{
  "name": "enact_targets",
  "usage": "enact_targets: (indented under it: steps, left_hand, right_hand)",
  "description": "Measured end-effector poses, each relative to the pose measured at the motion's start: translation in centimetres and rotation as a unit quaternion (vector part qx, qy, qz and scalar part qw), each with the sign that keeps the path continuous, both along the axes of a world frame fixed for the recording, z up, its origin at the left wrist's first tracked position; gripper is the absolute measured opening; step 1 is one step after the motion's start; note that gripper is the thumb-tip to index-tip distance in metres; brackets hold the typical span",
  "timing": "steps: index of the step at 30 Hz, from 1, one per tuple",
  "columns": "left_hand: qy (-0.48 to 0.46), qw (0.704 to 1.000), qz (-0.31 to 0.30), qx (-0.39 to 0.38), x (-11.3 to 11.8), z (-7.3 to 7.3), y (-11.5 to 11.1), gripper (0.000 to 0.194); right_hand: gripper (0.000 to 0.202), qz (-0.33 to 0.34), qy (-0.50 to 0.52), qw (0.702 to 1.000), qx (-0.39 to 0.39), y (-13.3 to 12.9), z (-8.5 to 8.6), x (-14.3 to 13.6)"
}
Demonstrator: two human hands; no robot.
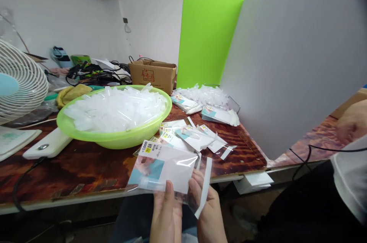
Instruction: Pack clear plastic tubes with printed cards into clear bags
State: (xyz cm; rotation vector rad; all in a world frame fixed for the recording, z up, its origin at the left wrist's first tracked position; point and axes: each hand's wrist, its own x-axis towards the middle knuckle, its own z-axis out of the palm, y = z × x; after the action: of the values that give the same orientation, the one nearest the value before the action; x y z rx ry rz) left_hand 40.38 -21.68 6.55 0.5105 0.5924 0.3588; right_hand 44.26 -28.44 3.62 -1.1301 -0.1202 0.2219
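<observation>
A clear plastic bag with a printed card (179, 162) inside is held up over the front edge of the table. My left hand (167, 212) grips its lower edge, with the thumb on the front face. At the bag's right end, beside the white adhesive strip, my right hand (207, 201) has its fingers closed on the open side. Whether anything besides the card is in the bag, I cannot tell. Just behind it several similar bagged cards (192, 136) lie loosely overlapping. To the left stands a light green basin (114, 140) heaped with translucent white plastic pieces (117, 107).
A stack of cards (218, 115) and a pile of translucent pieces (203, 94) lie by the grey and green partition (281, 55). A cardboard box (153, 73) is behind the basin. At left are a fan (21, 82) and a corded white device (48, 144). Another person's arm (354, 124) shows at right.
</observation>
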Motion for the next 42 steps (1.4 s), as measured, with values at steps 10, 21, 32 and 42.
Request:
enact_targets:
  steps: [10, 21, 32, 42]
  left_hand:
    - [-0.034, 0.984, -0.024, 0.172, -0.3, -2.7, 1.3, 0.048]
    - [-0.025, 0.969, -0.094, 0.229, -2.0, -1.7, 4.1, 0.037]
    - [-0.089, 0.945, -0.123, 0.29, -2.7, -0.6, 3.6, 0.034]
    - [-0.077, 0.914, -0.157, 0.366, -4.3, -0.8, 6.0, 0.038]
  right_hand:
    - [0.031, -0.022, 0.084, 0.989, 0.122, -0.9, 6.3, 3.5]
    - [0.033, 0.019, 0.013, 1.0, 0.008, -1.7, 5.6, 2.6]
    - [0.038, 0.116, -0.131, 0.967, -0.186, -1.1, 7.6, 2.7]
    - [0.046, -0.025, -0.282, 0.83, -0.481, 1.2, 10.5, 7.6]
